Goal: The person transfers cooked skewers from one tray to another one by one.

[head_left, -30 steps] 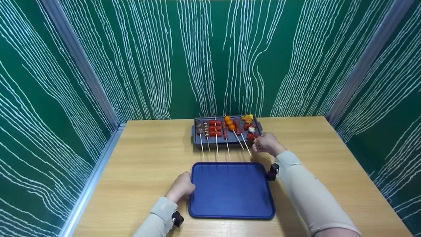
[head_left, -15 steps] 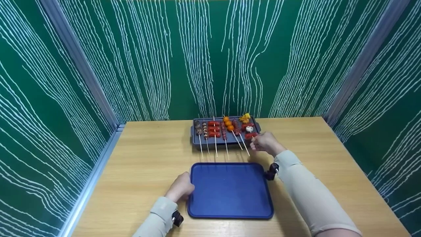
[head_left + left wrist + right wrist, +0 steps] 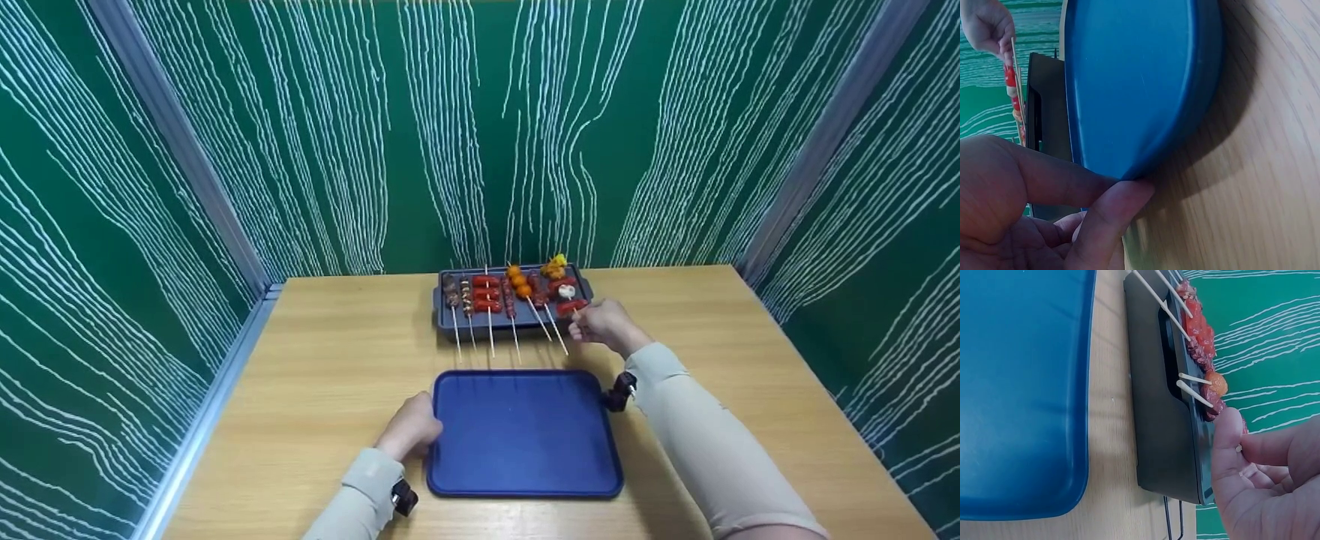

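Observation:
My left hand [image 3: 410, 427] pinches the left rim of a blue tray [image 3: 525, 435] between thumb and finger; the left wrist view shows this grip [image 3: 1123, 183] close up. At the far side, my right hand [image 3: 606, 327] pinches the stick end of a mixed skewer [image 3: 566, 291] with red pieces, a white piece and a yellow tip. That skewer lies over the right end of a dark grill [image 3: 448, 321], its yellow tip near the back edge. In the right wrist view, my thumb and fingers [image 3: 1227, 444] close on the stick, which is mostly hidden.
Several other skewers lie on the grill: red pieces [image 3: 487, 293], orange balls [image 3: 518, 280] and brown meat [image 3: 451, 291]. Their sticks overhang its front edge toward the tray. The wooden table [image 3: 337, 337] is bordered by green walls [image 3: 315, 112] with white lines.
The yellow-tipped end of the skewer in my right hand has shifted slightly left and up. My left hand keeps its hold on the tray; the whole view drifts a little.

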### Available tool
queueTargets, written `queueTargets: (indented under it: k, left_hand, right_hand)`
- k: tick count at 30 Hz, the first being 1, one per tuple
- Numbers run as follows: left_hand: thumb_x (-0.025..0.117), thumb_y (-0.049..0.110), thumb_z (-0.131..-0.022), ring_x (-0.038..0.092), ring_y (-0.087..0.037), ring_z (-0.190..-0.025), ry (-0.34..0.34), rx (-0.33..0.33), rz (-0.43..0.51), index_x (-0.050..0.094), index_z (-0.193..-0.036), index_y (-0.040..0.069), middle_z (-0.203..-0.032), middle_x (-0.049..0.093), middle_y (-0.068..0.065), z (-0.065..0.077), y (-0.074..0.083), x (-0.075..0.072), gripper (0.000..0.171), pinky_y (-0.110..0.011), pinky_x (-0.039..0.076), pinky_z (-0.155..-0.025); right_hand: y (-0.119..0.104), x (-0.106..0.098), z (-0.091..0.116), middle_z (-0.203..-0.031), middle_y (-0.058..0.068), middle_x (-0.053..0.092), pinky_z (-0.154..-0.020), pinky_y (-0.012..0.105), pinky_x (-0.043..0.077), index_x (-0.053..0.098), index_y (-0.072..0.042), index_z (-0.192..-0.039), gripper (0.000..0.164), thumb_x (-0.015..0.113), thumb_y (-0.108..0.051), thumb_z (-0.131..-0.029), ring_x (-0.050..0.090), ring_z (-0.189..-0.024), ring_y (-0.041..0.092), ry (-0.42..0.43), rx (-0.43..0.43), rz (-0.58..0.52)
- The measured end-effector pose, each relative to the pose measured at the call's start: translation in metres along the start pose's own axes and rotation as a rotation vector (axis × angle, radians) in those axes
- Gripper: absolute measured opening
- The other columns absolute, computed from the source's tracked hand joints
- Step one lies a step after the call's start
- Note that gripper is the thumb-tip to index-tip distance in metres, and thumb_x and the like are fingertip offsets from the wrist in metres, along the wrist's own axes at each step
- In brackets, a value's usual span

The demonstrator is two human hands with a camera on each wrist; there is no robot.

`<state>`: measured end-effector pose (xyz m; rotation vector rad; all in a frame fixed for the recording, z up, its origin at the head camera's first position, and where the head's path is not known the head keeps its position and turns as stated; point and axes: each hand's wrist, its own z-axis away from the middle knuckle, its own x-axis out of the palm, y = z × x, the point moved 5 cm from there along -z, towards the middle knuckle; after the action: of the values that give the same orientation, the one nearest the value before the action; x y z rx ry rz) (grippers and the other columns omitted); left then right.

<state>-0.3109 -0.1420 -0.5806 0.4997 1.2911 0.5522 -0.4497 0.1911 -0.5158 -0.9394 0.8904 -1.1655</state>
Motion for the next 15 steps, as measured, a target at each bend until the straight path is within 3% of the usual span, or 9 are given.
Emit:
queueTargets:
  k: [3,9,15]
  left_hand:
    - [0.051,-0.006,-0.074,0.059,-0.027,-0.067,0.000,0.004,0.001,0.056,-0.100,-0.007,-0.086,0.058,-0.016,0.0001,0.0005,-0.0008,0.026,-0.032,0.051,-0.047]
    - [0.046,-0.006,-0.074,0.057,-0.021,-0.047,-0.006,0.017,-0.004,0.056,-0.089,-0.002,-0.073,0.058,-0.014,-0.0010,-0.0004,-0.0002,0.018,-0.030,0.048,-0.035]
    - [0.047,-0.006,-0.075,0.058,-0.023,-0.051,-0.009,0.012,0.011,0.056,-0.096,-0.007,-0.079,0.057,-0.017,0.0007,0.0002,0.0011,0.023,-0.033,0.050,-0.036]
  right_hand:
    - [-0.0007,0.0001,-0.0002,-0.066,0.005,0.060,-0.059,0.026,0.057,0.050,0.008,-0.097,0.010,0.041,0.006,-0.096,0.059,-0.058,0.012,0.012,0.010,-0.018]
    - [-0.0040,0.0011,0.0013,-0.064,0.006,0.059,-0.055,0.024,0.056,0.049,0.008,-0.094,0.010,0.040,0.012,-0.091,0.059,-0.056,0.012,0.030,0.020,-0.050]
    - [-0.0052,0.0008,0.0052,-0.064,0.006,0.058,-0.055,0.024,0.055,0.049,0.008,-0.096,0.012,0.040,0.013,-0.090,0.058,-0.056,0.013,0.028,0.024,-0.066]
